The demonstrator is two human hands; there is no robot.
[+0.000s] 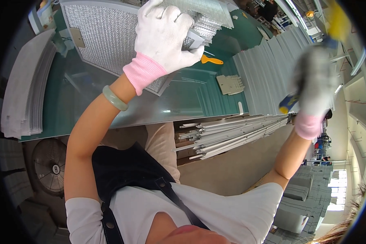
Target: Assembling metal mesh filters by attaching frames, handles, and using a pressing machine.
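My left hand (162,36), in a white glove with a pink cuff, is closed on the edge of a framed metal mesh panel (103,30). Its thumb lies by a grey frame corner (196,39). The panel is tilted above the table, and my hand hides part of it. Raised far to the right, my right hand (315,81) grips a mallet (288,104) with a blue and yellow handle. The yellow head at its upper end is smeared by motion. Beyond my left hand lies a stack of silver mesh sheets (209,16).
An orange-handled scraper (212,60) and a beige slotted block (230,84) lie on the green table (191,95). Stacked panels stand at left (26,87) and grey strips at right (268,69). Below the table edge are long metal strips (240,132) and a fan (49,162).
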